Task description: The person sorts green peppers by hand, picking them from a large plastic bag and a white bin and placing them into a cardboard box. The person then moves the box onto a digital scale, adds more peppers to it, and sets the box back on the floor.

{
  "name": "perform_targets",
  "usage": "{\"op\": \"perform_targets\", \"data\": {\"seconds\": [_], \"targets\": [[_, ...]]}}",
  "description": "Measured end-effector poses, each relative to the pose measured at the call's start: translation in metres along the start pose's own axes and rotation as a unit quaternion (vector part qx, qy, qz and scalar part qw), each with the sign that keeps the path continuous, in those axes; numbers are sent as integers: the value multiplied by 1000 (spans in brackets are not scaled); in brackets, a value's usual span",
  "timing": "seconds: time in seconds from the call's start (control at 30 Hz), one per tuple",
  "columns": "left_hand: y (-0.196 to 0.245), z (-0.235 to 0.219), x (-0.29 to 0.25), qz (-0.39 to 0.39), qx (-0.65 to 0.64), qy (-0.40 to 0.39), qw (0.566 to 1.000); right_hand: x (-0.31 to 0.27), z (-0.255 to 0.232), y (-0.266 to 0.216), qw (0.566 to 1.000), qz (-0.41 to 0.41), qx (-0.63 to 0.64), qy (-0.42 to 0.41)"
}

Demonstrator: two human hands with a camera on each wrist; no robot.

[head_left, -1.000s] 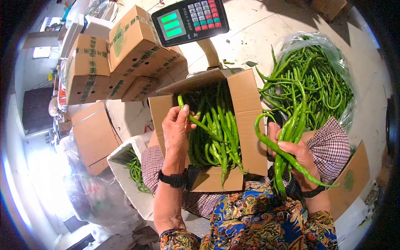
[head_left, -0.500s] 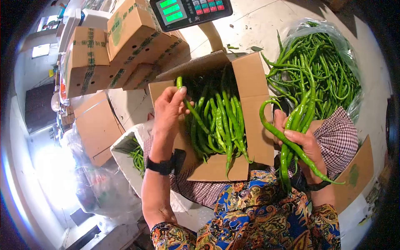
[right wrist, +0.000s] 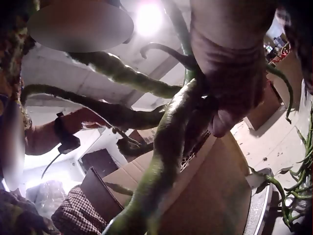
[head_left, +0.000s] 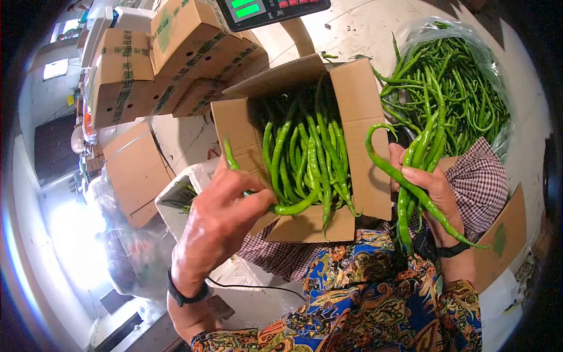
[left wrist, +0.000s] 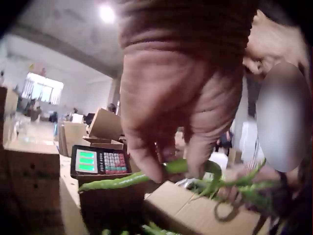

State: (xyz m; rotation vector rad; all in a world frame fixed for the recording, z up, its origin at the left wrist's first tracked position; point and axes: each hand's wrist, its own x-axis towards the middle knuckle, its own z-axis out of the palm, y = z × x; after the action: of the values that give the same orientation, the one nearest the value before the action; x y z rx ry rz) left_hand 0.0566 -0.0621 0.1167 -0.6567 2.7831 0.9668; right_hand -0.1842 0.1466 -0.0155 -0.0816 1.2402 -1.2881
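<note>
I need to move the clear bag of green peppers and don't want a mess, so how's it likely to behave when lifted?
The bag will probably sag, since its plastic looks thin and crumpled. It's likely fairly heavy, being packed with peppers. Some may slide out if it tilts, as several stick out past its open edge.

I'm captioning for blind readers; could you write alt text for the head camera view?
A person's left hand holds a long green pepper by an open cardboard box with peppers inside, while the right hand grips a bunch of peppers. A clear plastic bag full of green peppers is at upper right; a lit display is partly visible at the top.
</note>
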Motion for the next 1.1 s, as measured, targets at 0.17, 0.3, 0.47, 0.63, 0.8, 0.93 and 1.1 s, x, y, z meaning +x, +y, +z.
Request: {"op": "perform_targets", "data": {"seconds": [0.17, 0.3, 0.47, 0.63, 0.8, 0.93, 1.1], "targets": [[-13, 32, -4, 131, 163, -155, 966, -1, -1, 3, 1000, -10, -15, 6], [-31, 56, -2, 157, 166, -233, 945, -2, 1, 1, 1000, 3, -19, 21], [-53, 81, 7, 203, 122, -209, 949, -1, -5, 8, 1000, -15, 22, 1], [-48, 89, 5, 231, 177, -228, 929, -3, -1, 2, 1000, 3, 19, -2], [-32, 77, -1, 218, 157, -158, 950, -5, 7, -6, 1000, 16, 12, -7], [-27, 77, -12, 242, 157, -85, 954, -5, 4, -4, 1000, 19, -5, -13], [-27, 70, -24, 213, 174, 33, 961, -5, 0, -2, 1000, 22, 3, -16]]}}
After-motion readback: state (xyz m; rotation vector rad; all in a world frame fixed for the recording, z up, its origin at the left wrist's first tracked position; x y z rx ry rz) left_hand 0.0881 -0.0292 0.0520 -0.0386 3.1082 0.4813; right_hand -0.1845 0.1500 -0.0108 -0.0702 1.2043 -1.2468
